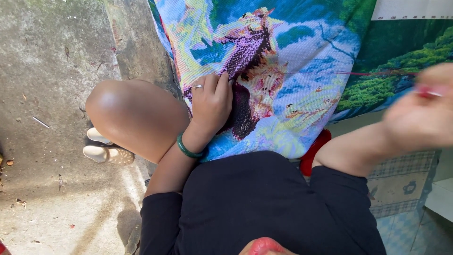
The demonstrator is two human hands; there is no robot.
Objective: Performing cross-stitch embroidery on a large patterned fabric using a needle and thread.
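A large cross-stitch canvas (302, 56) with a bright landscape and a dark purple figure hangs over my lap. My left hand (211, 101) lies flat on it, fingers curled at the purple stitched part, with a ring on one finger and a green bangle (188, 149) at the wrist. My right hand (420, 115) is raised at the right edge, blurred, pinching a thin needle or thread end with a pink tip. A red thread (373, 73) runs taut from the canvas toward that hand.
My bare knee (134, 115) sticks out left of the canvas, with a pale sandal (106, 152) below it on the concrete floor (52, 71). A red object (315, 151) shows under the canvas. Patterned tiles (401, 184) lie at the lower right.
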